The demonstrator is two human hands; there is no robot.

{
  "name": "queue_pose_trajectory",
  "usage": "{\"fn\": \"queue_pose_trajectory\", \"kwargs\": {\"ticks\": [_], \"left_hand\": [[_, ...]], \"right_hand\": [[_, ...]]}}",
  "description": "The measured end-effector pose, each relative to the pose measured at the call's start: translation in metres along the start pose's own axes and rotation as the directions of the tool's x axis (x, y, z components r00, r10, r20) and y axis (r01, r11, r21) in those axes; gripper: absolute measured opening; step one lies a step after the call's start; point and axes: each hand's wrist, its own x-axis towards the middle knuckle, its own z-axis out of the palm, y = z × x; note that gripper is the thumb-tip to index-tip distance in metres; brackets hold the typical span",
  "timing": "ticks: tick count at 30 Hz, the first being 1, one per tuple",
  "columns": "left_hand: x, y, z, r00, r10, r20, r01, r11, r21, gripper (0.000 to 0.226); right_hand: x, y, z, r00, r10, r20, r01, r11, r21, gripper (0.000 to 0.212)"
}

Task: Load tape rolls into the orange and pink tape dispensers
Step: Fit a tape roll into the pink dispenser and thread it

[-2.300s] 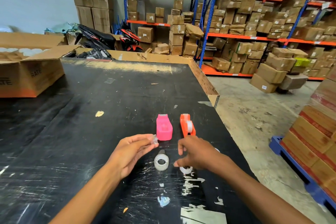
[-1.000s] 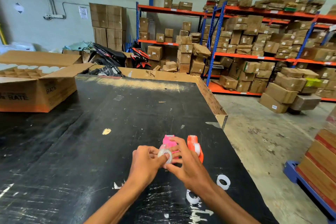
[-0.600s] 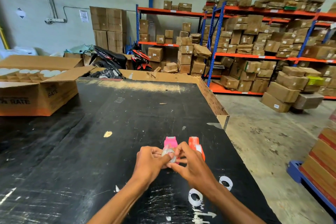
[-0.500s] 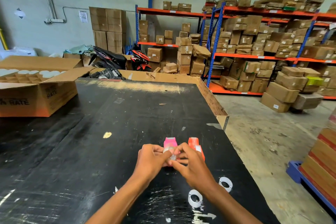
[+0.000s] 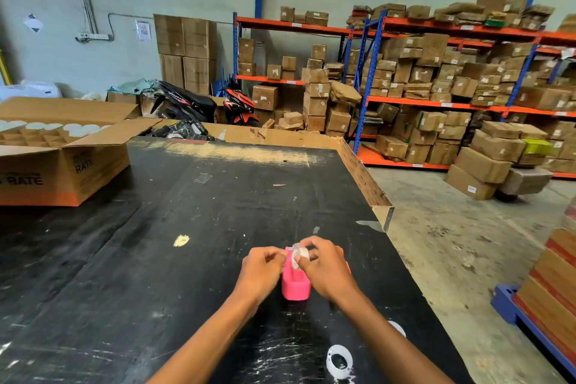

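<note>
Because the tape roll (image 5: 300, 256) has to drop into the pink dispenser (image 5: 295, 285), the person brings both hands close together over its front end: the right hand (image 5: 324, 268) pinches the roll between fingertips, while the left hand (image 5: 261, 271) is curled at the dispenser's side, probably steadying it, though its exact grip is hidden. The orange dispenser (image 5: 343, 251) shows only as a sliver behind the right hand. Two spare rolls (image 5: 339, 361) lie nearer the person, within reach. Everything sits on a scuffed black table (image 5: 187, 259) with an open cardboard box (image 5: 62, 165) at its left, in a warehouse lined with shelving racks (image 5: 436, 103) full of cartons.
</note>
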Motion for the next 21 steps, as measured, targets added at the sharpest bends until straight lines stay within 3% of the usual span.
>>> {"fn": "queue_pose_trajectory", "kwargs": {"ticks": [3, 9, 21], "left_hand": [[0.003, -0.015, 0.000, 1.000, 0.012, 0.017, -0.014, 0.993, 0.120, 0.025], [0.011, -0.037, 0.004, 0.999, 0.034, 0.002, -0.034, 0.992, 0.117, 0.022], [0.013, -0.043, 0.004, 0.994, 0.109, 0.018, -0.111, 0.983, 0.148, 0.021]], "right_hand": [[0.002, 0.001, 0.005, 0.999, -0.015, -0.032, 0.011, 0.992, -0.123, 0.019], [0.003, 0.005, 0.013, 0.988, -0.149, 0.028, 0.150, 0.929, -0.338, 0.015], [0.010, 0.012, 0.013, 0.973, -0.192, 0.125, 0.223, 0.920, -0.322, 0.032]]}}
